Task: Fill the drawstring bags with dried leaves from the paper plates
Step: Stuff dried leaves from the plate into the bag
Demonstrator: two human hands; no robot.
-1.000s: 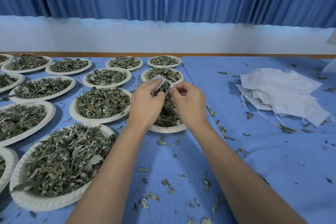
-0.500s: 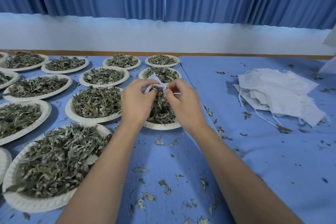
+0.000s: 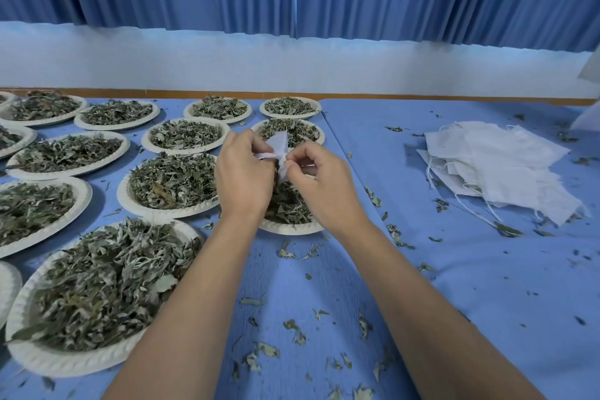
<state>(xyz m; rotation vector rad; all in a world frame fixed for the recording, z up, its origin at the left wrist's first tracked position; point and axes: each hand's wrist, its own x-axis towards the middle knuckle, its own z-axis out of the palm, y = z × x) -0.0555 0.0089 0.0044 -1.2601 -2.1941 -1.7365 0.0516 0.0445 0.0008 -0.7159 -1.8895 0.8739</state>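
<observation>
- Table, blue cover: the work surface. No finished bag lies anywhere on the part I can see.
- Paper plates, a dozen or more, in rows on my left and ahead: every one heaped with dried leaves. I judge most of the task is left.
- Pile of empty bags, white, strings trailing, well apart on my right: flat and unfilled, a good stack to go.
- Plate under my hands: leaves remain on it, and its far side is hidden by my wrists.
- Left hand: fingers curled round the body of the bag, thumb and forefinger pinching at its neck.
- Right hand: fingertips pinching the gathered neck from the other side, the other fingers loosely curled.
- Bag, white, held between both hands above that plate: neck bunched, top flaring, dark leaf showing just below. I judge it filled and being drawn closed. How full it is, I cannot tell.
- Leaf scraps, scattered over the table before me and round the pile: spillage, nothing blocking my reach.
</observation>
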